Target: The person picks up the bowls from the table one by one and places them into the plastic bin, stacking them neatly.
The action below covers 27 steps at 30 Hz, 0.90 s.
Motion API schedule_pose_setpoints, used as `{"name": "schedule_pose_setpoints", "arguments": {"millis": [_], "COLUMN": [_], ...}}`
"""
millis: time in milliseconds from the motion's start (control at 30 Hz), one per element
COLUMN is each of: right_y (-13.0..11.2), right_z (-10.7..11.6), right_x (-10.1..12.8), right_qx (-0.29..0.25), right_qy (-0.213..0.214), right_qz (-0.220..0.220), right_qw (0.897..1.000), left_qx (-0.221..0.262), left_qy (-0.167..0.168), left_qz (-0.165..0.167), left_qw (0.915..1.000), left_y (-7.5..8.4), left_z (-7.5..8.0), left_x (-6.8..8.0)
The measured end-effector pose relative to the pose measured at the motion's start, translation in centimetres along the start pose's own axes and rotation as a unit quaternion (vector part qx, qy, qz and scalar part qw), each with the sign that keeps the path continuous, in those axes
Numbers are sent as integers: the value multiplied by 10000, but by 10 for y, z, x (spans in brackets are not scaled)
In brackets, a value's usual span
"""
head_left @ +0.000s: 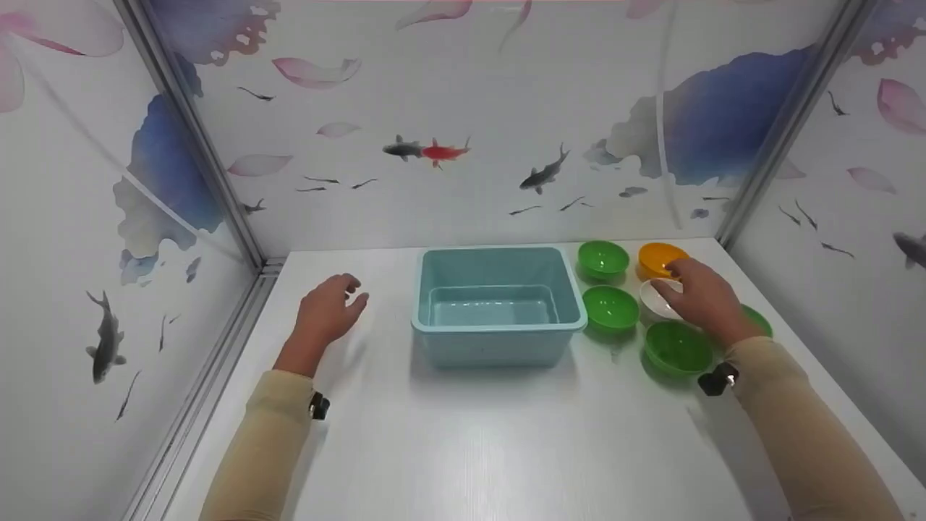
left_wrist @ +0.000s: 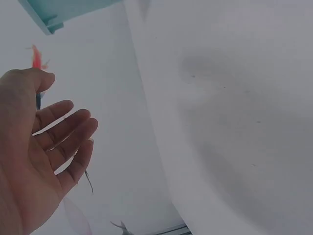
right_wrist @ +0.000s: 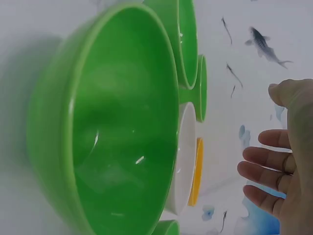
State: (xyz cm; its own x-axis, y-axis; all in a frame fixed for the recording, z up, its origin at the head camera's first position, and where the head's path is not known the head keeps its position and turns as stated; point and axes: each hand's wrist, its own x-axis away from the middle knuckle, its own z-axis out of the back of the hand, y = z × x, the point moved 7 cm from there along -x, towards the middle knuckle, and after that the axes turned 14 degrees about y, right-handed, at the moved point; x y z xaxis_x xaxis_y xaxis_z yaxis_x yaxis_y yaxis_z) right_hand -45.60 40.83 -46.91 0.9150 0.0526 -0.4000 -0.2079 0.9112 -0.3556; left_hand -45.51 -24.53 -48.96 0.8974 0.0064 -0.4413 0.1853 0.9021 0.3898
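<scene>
On my white counter (head_left: 463, 449) sits one teal tub (head_left: 498, 304), empty. Right of it I count four green bowls (head_left: 610, 307) (one half hidden), one orange bowl (head_left: 657, 256) and one white bowl (head_left: 655, 300). My right hand (head_left: 705, 297) hovers loosely open over the white bowl; only its wrist view shows the fingers hold nothing. My left hand (head_left: 329, 310) hangs open, left of the tub.

Lighting: bright, even, from overhead. Shadows: soft, beneath tub (head_left: 498, 304) and bowls on tabletop (head_left: 463, 434). Glare: mild sheen at tabletop's near edge. Wrist views: hazy, close surfaces soft-focused, edges distorted.
</scene>
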Motion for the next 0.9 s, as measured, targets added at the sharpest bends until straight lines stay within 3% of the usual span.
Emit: {"name": "schedule_pose_setpoints", "arguments": {"millis": [333, 633, 900], "right_y": [-14, -15, -22], "right_z": [1, -2, 1], "right_x": [9, 11, 11], "right_qx": [-188, -226, -275], "right_qy": [162, 24, 224], "right_qz": [119, 29, 177], "right_qw": [9996, 9997, 9992], "left_qx": [444, 661, 418], "left_qy": [102, -39, -360], "left_qz": [47, -89, -300], "left_qw": [9990, 9978, 9980], "left_y": [26, 74, 111], "left_z": [7, 8, -1], "left_x": [3, 9, 16]}}
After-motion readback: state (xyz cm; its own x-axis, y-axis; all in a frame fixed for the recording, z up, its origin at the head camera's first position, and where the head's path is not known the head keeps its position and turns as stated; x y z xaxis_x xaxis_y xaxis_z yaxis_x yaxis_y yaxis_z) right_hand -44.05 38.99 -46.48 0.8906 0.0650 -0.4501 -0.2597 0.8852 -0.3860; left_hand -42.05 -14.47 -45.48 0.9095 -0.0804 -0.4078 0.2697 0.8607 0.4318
